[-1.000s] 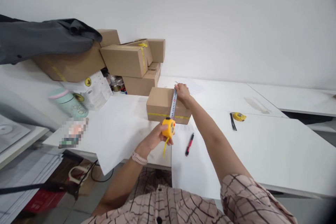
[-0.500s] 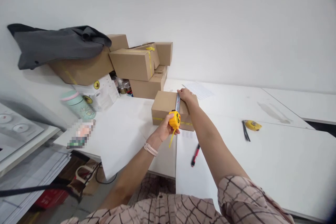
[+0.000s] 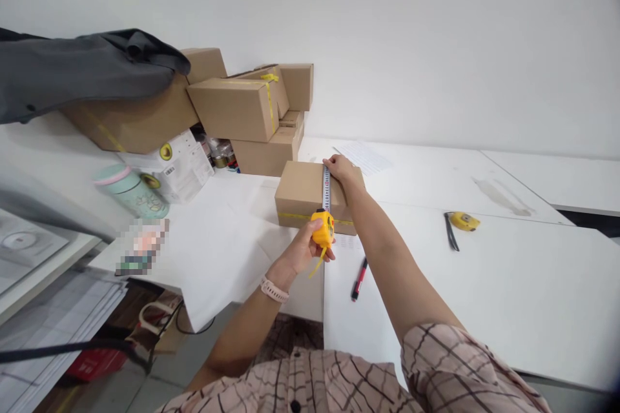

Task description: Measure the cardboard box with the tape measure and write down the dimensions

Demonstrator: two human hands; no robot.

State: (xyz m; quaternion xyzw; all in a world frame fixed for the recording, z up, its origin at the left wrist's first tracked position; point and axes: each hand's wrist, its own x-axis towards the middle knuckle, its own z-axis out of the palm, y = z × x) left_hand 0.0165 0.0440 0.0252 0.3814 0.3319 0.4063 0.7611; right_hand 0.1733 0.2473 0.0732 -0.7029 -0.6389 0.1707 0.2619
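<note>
My left hand (image 3: 303, 248) grips the tape measure (image 3: 322, 228); its strip (image 3: 326, 190) runs forward over the cardboard box (image 3: 301, 184) to my pinching right hand (image 3: 341, 168).

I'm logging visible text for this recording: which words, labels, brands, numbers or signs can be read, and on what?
"3 4 5 6 7 8": on the pulled-out tape blade; its other figures are too small to be sure of.
Too small: print on the held tape measure's case, the white box with avocado pictures and the sheet near the wall.
Blurred: pale marks on the red item at lower left.
No brand is readable.
</note>
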